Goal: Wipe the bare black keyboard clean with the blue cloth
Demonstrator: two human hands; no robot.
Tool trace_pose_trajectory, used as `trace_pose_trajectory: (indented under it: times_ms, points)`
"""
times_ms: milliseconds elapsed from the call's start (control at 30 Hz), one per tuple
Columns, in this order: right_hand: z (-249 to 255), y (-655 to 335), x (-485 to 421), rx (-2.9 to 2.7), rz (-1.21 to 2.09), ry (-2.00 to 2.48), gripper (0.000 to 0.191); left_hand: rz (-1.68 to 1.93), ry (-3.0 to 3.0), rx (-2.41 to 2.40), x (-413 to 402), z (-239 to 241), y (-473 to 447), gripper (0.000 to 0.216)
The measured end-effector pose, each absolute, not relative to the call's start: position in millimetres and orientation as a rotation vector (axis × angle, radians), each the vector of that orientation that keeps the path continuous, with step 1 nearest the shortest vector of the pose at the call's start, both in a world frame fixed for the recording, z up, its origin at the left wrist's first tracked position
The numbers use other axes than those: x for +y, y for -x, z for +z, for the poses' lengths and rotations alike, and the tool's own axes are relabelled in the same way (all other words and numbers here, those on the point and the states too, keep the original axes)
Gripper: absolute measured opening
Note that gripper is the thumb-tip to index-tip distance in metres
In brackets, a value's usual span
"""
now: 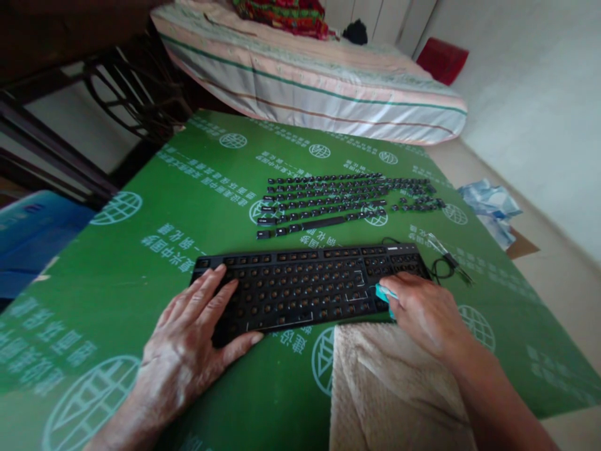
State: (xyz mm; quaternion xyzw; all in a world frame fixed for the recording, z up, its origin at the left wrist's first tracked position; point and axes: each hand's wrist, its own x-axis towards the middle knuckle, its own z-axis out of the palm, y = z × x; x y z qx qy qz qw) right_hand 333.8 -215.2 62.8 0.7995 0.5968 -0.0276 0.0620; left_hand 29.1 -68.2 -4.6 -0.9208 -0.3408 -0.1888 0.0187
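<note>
A black keyboard (pixel 305 282) with its keycaps taken off lies on the green printed sheet (pixel 141 250). My left hand (pixel 192 338) rests flat and spread on the keyboard's left end, thumb along its front edge. My right hand (pixel 422 310) is closed round a small turquoise item (pixel 382 292), pressed on the keyboard's right part; most of the item is hidden in the fingers. Rows of loose black keycaps (pixel 338 197) lie laid out beyond the keyboard.
A beige fleecy cloth (pixel 389 388) lies at the front edge under my right forearm. The keyboard's cable and a wire tool (pixel 446 257) lie at the right. A mattress (pixel 305 81) and dark furniture (pixel 126 88) stand behind; plastic bags (pixel 491 203) lie on the floor.
</note>
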Motion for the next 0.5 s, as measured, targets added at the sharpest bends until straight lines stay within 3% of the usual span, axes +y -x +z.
trace_pose_trajectory:
  times_ms: [500]
  points:
    - [56.0,-332.5,-217.2,1.905,-0.055,-2.492,0.027,-0.609,2.851,-1.046,-69.1,-5.4,-29.6,0.085]
